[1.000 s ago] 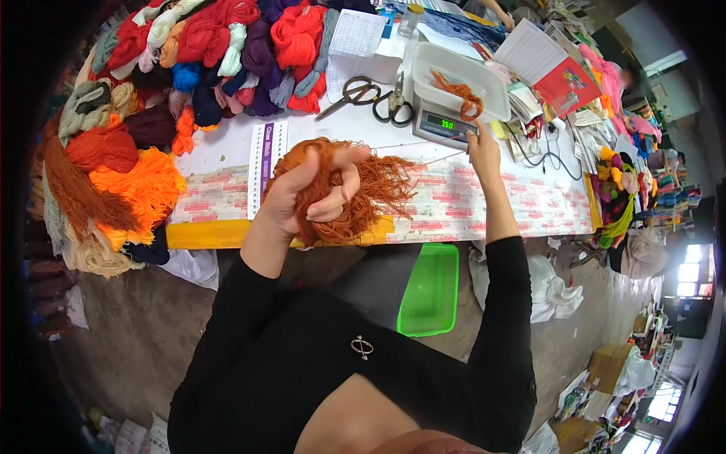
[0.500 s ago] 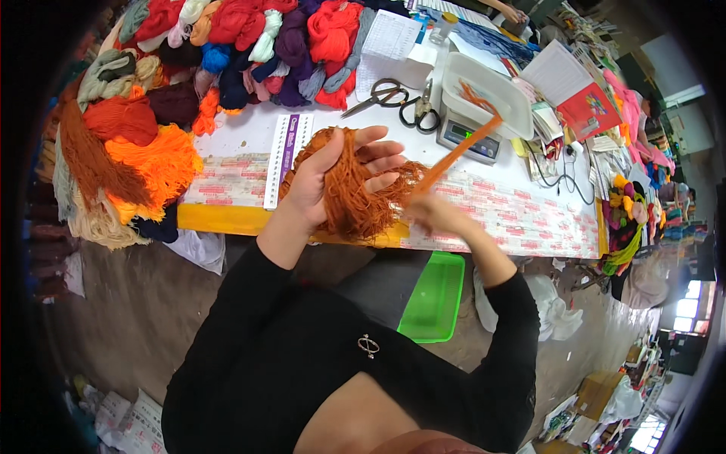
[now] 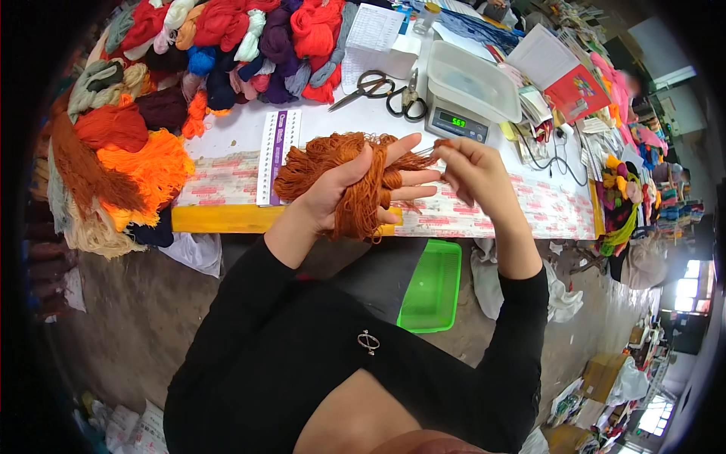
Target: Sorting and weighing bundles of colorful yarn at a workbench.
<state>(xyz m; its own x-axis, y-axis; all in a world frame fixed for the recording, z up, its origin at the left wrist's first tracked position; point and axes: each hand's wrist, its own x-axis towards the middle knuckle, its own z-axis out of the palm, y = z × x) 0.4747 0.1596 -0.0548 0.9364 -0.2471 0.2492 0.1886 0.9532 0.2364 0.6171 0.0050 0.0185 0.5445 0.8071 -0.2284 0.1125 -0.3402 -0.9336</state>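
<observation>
A thick hank of rust-orange yarn [image 3: 325, 163] hangs over my left hand [image 3: 363, 185]. The thumb lies against the yarn, and the fingers stretch out to the right with loops passing among them. To the right of those fingertips, my right hand [image 3: 473, 170] is closed in a pinch on a few thin strands of the same yarn. These strands run back into the hank, between the two hands. Both hands are above the near part of the table [image 3: 514, 204]. Part of the hank lies behind the left hand, where I cannot see its full shape.
Behind my hands lie black-handled scissors [image 3: 372, 85], snips [image 3: 409, 98] and a scale [image 3: 457, 125] bearing a translucent tray [image 3: 473, 79]. A ruled strip [image 3: 280, 151] lies left of the hank. Colourful yarn piles [image 3: 227, 45] fill the far left. Below the table is a green basket [image 3: 442, 303].
The long orange strand that stretched from my right hand toward the tray no longer shows there. My right hand has moved up and right, pinching strands; the hank has shifted on my left hand.
</observation>
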